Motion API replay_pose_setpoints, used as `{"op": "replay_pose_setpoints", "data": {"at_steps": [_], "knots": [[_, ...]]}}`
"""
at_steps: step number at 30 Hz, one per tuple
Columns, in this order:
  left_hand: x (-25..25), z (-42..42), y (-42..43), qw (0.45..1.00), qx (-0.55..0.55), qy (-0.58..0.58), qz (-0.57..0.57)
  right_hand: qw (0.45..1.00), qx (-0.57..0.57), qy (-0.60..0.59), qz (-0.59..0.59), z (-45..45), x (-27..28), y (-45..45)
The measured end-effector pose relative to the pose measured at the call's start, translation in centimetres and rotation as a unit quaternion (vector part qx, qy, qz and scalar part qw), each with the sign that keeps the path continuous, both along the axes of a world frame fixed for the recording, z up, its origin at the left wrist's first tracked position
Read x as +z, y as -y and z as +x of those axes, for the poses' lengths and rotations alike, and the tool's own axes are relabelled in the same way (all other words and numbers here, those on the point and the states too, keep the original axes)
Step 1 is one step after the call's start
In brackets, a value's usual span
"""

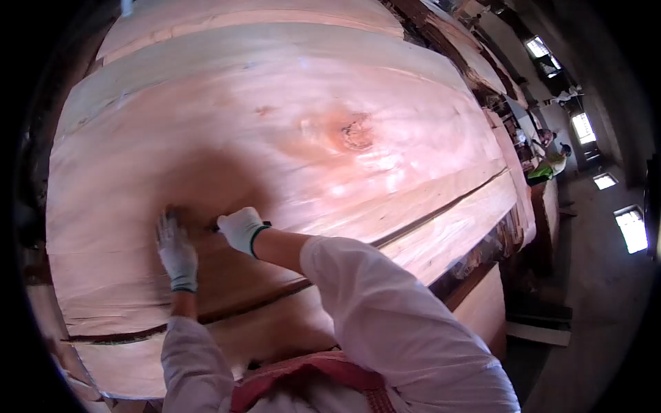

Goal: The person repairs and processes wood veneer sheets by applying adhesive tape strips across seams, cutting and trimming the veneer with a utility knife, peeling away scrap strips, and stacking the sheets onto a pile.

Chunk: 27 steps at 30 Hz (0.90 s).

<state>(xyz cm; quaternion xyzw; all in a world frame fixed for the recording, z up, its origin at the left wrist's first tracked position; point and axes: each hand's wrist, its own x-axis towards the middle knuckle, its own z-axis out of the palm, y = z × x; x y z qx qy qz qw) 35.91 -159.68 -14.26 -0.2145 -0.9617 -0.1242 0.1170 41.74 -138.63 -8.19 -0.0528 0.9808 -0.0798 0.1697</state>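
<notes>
A: Where to look first for the sheet [227, 89]?
B: Across the centre and left of the frame: broad, pale pinkish wood, with a brown knot [357, 132] right of upper centre and a smaller brown mark [265, 110] to its left.

A: And the left hand [177, 253]?
B: At left, below mid-height; in a white glove with a green cuff. Laid on the sheet, open, with fingers extended toward the top of the frame; nothing visible in its hold.

A: The right hand [241, 230]?
B: Just right of the left hand, apart from it. Gloved likewise, closed around a dark item [215, 226], too small to identify, with one end out at the left, close to the sheet. Over this area, a dark shadow [213, 182].

A: Below the hands?
B: A long dark gap [120, 338], running from lower left toward the right of the frame, partly hidden by the right sleeve [372, 289]. Beyond it, nearer the lower edge, a pale strip [447, 237] of wood. At bottom centre, red cloth [303, 375], between the right sleeve and the left sleeve [196, 365].

A: Toward the margins?
B: At the top, another wood layer [241, 14]; at upper right, ragged wood edges [465, 58]. At far right, bright windows [631, 228] and, well apart from the hands, a person [551, 165] in green and yellow with a dark cap.
</notes>
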Motion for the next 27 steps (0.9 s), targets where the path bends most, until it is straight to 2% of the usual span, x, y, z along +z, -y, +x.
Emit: {"op": "replay_pose_setpoints", "data": {"at_steps": [1,3,5,6,7,9,11,13,14,15,17,18,19,20,23,24,25,27], "knots": [[0.1,-0.2,-0.1,1.000,-0.004,-0.010,-0.003,1.000,0.003,0.015,0.004,0.8,0.2,-2.5],[0.0,-0.1,-0.4,0.999,-0.016,-0.033,0.002,1.000,0.017,0.003,0.013,5.7,-1.0,-14.5],[0.3,-0.2,-0.7,0.999,0.021,0.029,-0.029,0.979,0.018,-0.190,-0.066,12.0,-1.9,-28.9],[-0.3,-1.0,-0.2,0.999,0.013,0.006,-0.047,0.972,0.019,-0.215,-0.089,14.5,-1.3,-34.9],[-0.7,-0.9,-0.5,0.998,0.005,-0.019,-0.067,0.979,-0.001,-0.169,-0.113,17.0,-0.2,-39.6],[0.5,0.1,-4.2,0.996,-0.006,0.021,0.084,0.987,-0.039,-0.101,-0.122,19.5,1.9,-43.7],[1.8,1.6,-8.1,0.970,-0.018,0.064,0.235,0.992,-0.046,0.023,0.118,19.3,2.1,-43.8],[3.6,2.5,-13.3,0.918,-0.051,0.113,0.376,0.993,-0.052,0.003,0.104,19.7,0.8,-44.0],[4.0,4.1,-16.4,0.883,-0.062,0.145,0.443,0.995,-0.054,-0.004,0.081,20.4,2.2,-44.0],[3.4,6.1,-20.4,0.885,-0.083,0.153,0.433,0.997,-0.055,-0.007,0.056,20.6,3.5,-43.4],[1.2,12.0,-32.2,0.887,-0.123,0.158,0.417,0.995,-0.052,-0.059,0.060,20.5,-0.7,-44.9],[1.4,14.4,-36.9,0.888,-0.141,0.158,0.408,0.994,-0.042,-0.011,0.097,20.2,-0.6,-44.7],[2.9,16.8,-41.1,0.948,-0.151,0.069,0.270,0.990,-0.030,0.038,0.133,19.8,-0.1,-44.2],[3.8,18.6,-44.6,0.980,-0.150,-0.022,0.126,0.990,-0.031,0.042,0.134,19.6,0.5,-44.0],[2.3,21.0,-49.8,0.979,-0.094,0.059,0.174,0.987,0.002,0.072,0.147,18.7,0.3,-43.8],[-0.4,20.8,-49.4,0.992,-0.100,-0.004,0.077,0.985,0.028,0.082,0.151,19.1,1.9,-43.7],[-1.0,21.1,-49.3,0.996,-0.080,-0.015,-0.028,0.982,0.056,0.091,0.155,19.2,3.4,-44.2],[0.1,21.4,-50.3,0.994,-0.086,-0.043,0.059,0.983,0.068,0.086,0.144,19.0,1.6,-47.0]]}}
